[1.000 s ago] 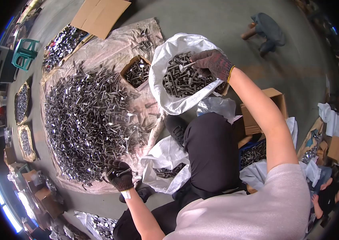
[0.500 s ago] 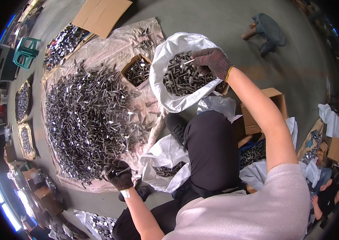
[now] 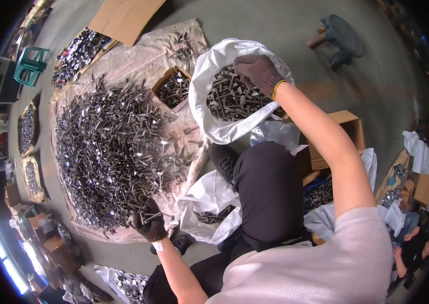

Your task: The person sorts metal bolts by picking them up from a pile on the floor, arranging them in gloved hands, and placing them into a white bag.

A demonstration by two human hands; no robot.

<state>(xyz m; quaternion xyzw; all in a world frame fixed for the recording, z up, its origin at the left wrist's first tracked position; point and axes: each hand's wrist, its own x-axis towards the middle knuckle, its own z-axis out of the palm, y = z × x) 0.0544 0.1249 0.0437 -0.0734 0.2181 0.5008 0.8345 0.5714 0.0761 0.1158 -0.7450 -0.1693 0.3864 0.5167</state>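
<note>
My right hand [image 3: 261, 74], in a dark knit glove with a yellow cuff, is above the mouth of a white woven sack [image 3: 200, 83]. Its fingers are bent together; whether anything is between them is hidden. Inside the sack lie many dark metal bolts [image 3: 227, 99] with block-like heads. My left hand [image 3: 149, 223], gloved too, is at the near edge of a large bolt pile [image 3: 108, 147]. Several loose bolts rest in its curled fingers, their shafts sticking out.
The pile lies on a pinkish cloth [image 3: 174, 38]. A small cardboard box [image 3: 159, 81] of bolts stands by the sack. Another white bag [image 3: 204, 195] is at my knee. There are a dark stool [image 3: 343, 38], a green stool [image 3: 32, 63], and a person [image 3: 412, 248] at lower right.
My right hand has shifted slightly left over the sack, and the bright bolt at its fingertips no longer shows. My left fingers have moved a little, exposing the bolts more.
</note>
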